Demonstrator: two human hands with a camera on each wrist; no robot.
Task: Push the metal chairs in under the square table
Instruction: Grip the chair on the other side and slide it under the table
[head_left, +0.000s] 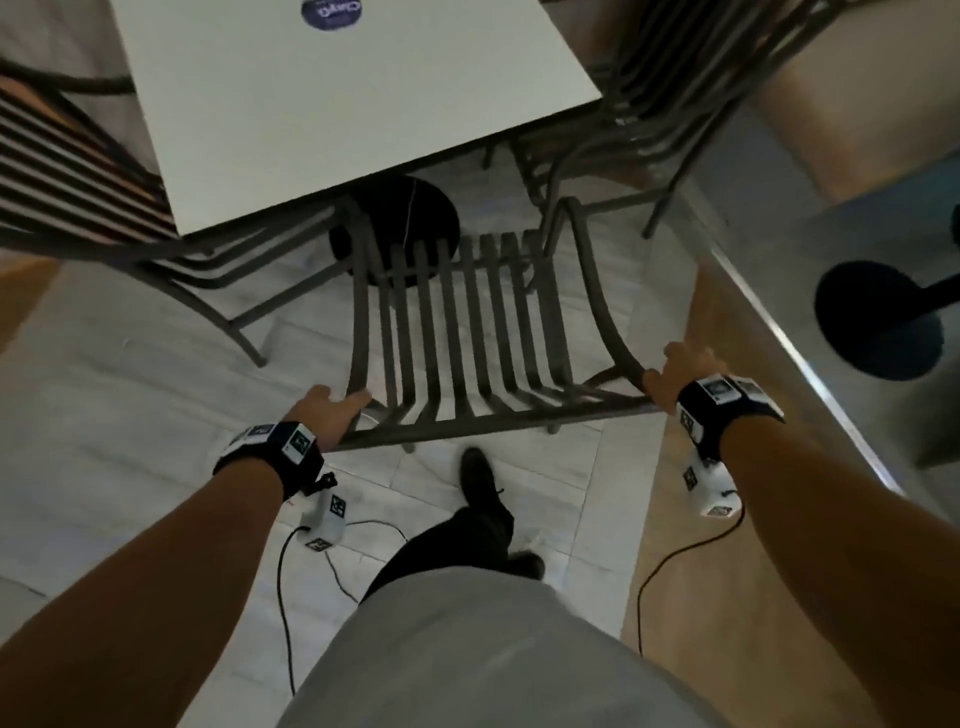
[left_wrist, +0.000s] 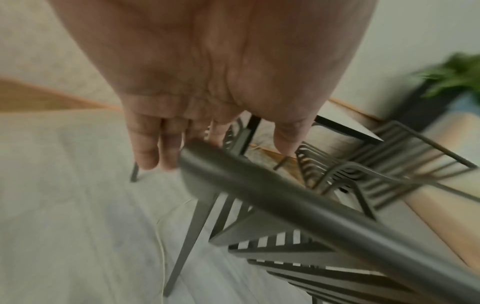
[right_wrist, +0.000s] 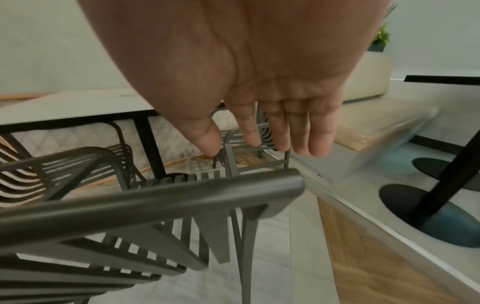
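The near chair (head_left: 462, 322) stands short of the table (head_left: 332, 104), only its seat front reaching the edge, with the left hand (head_left: 332, 413) and right hand (head_left: 675, 374) flat-fingered at its top-rail corners, so its push and perhaps the side chairs' remain.

Head view looks down; wrist views close, all share chair (head_left: 467, 332) back

On the white square table (head_left: 363, 98), far ahead of both hands, there is a round dark blue sticker (head_left: 331, 13) with white letters. It is seen upside down, cut by the picture edge and blurred, so the word cannot be read.
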